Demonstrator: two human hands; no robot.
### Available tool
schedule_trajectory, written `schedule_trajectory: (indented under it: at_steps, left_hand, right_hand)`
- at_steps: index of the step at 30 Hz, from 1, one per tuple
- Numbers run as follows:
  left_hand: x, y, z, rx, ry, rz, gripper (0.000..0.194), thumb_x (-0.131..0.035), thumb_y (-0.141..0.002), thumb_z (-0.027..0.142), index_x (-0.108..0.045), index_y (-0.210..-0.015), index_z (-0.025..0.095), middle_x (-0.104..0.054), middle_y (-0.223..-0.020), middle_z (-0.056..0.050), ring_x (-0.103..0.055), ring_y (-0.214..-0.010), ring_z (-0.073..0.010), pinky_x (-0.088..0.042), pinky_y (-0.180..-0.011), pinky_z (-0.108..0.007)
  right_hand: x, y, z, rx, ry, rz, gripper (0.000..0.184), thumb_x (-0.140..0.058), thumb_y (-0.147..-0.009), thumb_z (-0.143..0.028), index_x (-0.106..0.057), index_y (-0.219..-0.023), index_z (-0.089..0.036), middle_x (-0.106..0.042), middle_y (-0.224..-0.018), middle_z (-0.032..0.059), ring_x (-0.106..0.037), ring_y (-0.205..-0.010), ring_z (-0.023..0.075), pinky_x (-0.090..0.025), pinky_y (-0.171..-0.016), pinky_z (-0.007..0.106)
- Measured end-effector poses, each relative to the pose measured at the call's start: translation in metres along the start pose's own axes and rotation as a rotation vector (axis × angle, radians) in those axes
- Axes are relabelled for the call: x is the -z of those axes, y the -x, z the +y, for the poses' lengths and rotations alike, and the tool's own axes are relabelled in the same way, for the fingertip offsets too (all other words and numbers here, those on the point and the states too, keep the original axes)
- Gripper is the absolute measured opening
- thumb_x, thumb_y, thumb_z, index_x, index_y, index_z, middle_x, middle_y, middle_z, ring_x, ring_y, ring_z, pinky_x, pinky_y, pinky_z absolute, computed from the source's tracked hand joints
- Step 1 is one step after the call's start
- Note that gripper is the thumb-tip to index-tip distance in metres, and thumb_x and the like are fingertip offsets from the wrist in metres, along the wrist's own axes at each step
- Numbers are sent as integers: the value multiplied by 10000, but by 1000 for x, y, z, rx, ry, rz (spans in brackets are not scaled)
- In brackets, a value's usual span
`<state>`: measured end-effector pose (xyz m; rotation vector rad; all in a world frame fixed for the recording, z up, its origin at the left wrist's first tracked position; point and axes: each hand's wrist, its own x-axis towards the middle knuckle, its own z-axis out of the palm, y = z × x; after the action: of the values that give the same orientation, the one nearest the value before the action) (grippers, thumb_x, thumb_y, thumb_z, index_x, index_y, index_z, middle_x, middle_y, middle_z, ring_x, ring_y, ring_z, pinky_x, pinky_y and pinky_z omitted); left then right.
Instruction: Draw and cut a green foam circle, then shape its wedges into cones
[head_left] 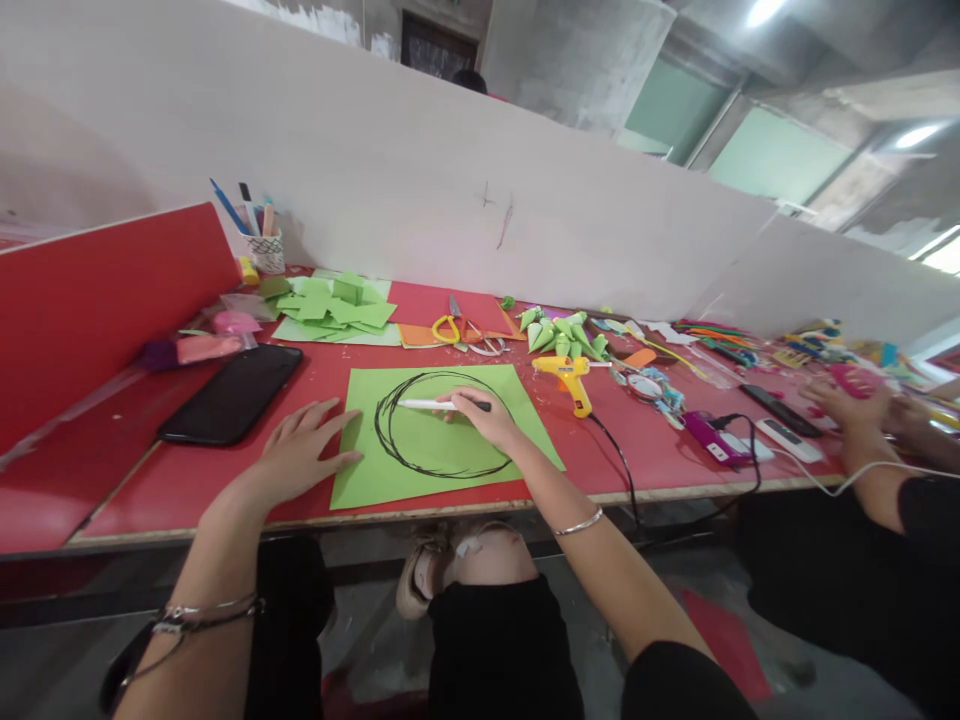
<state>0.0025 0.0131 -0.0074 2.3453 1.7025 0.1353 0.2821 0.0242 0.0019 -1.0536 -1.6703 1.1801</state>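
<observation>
A green paper sheet (525, 425) lies on the red table (645, 440) in front of me, with a scribbled black circle (397, 450) drawn on it. My right hand (484, 415) rests inside the circle and is closed on a white marker (431, 404), which lies nearly flat and points left. My left hand (300, 450) lies flat, fingers spread, on the table at the sheet's left edge, its fingertips touching the paper.
A black phone (232, 393) lies left of my left hand. Behind the sheet are green paper squares (334, 305), yellow-handled scissors (457, 330), folded green cones (562, 335) and a yellow glue gun (570, 378). Another person's hands (855, 400) work at the right.
</observation>
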Motion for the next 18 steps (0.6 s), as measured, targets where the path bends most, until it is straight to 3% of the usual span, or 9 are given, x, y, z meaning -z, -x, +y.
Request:
schedule_trajectory:
  at_steps: [4,9,11,18]
  left_hand:
    - [-2,0,-2,-10,-2,17,652,-360,-736,596,-380,-1298,267,-271,-1411,-73,-217,-1281,-314,-229,-995,-459]
    - [-2,-1,-3,-19,-9,19,647,-361,-738,592,-375,-1300,271,-268,-1413,-73,-213,-1284,-310,-222,-999,-463]
    - [-2,-1,-3,-23,-7,22,649,-364,-737,589,-376,-1300,267,-274,-1410,-75,-213,-1284,-309,-225,-998,-460]
    - [-3,-2,-3,-29,1,57,627,-380,-731,578,-407,-1281,278,-307,-1398,-60,-245,-1270,-307,-242,-991,-450]
  right_hand:
    - [4,0,0,26,-81,-99,306,-453,-818,-390,-659,-853,-166,-660,-776,30,-587,-716,127,-442,-775,293]
    - [3,-5,6,-32,-142,97,319,-476,-793,-432,-625,-887,-167,-653,-818,49,-579,-696,119,-464,-672,253]
    - [1,-6,7,-41,-132,113,323,-487,-785,-441,-625,-900,-173,-648,-846,53,-578,-714,119,-468,-679,250]
    - [2,-3,4,-38,-95,-15,334,-466,-796,-449,-661,-901,-197,-661,-803,32,-586,-734,134,-458,-763,290]
